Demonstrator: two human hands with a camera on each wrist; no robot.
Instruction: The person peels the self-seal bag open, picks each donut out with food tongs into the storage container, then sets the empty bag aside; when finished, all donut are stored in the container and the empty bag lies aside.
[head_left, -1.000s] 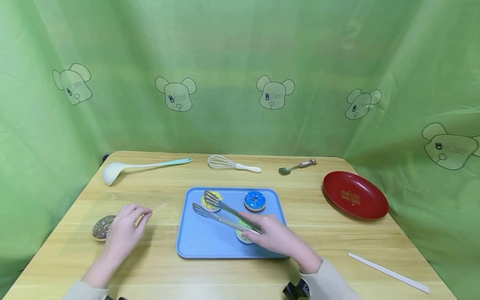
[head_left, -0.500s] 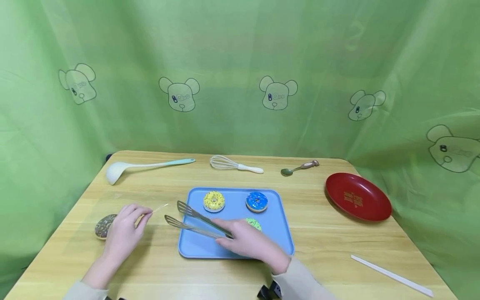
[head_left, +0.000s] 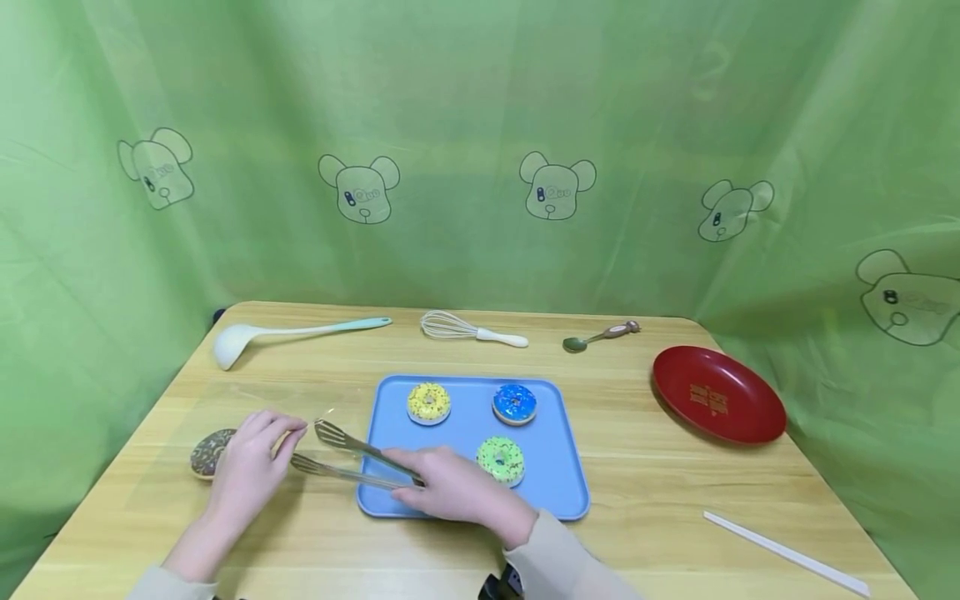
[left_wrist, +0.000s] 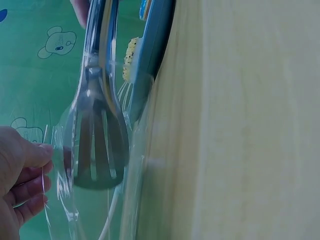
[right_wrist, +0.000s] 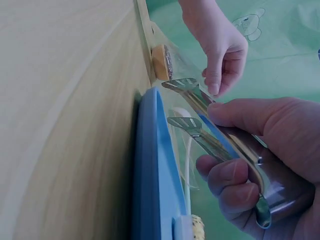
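Observation:
My left hand (head_left: pixel 255 458) pinches the edge of a clear plastic bag (left_wrist: pixel 62 200), lifting its mouth. A chocolate-brown doughnut (head_left: pixel 207 454) with dark sprinkles lies in the bag, partly hidden behind that hand. Metal tongs (head_left: pixel 367 451) with slotted heads are gripped in my right hand (head_left: pixel 457 487), their two arms spread. Nothing sits between the heads, which are at the bag's mouth, just right of my left fingers. Under the right hand is a blue tray (head_left: pixel 557 442) bearing a yellow doughnut (head_left: pixel 428 403), a blue doughnut (head_left: pixel 514 404) and a green doughnut (head_left: pixel 501 461).
Along the back of the table lie a ladle (head_left: pixel 232 343), a whisk (head_left: pixel 450 325) and a small spoon (head_left: pixel 576 343). To the right stand a red plate (head_left: pixel 720 394) and a white stick (head_left: pixel 783 552). A green curtain (head_left: pixel 480 242) hangs behind the table.
My right hand has moved left with the tongs, from over the tray's doughnuts to the bag's mouth, uncovering the yellow and green doughnuts. My left hand keeps its pinch in the same place.

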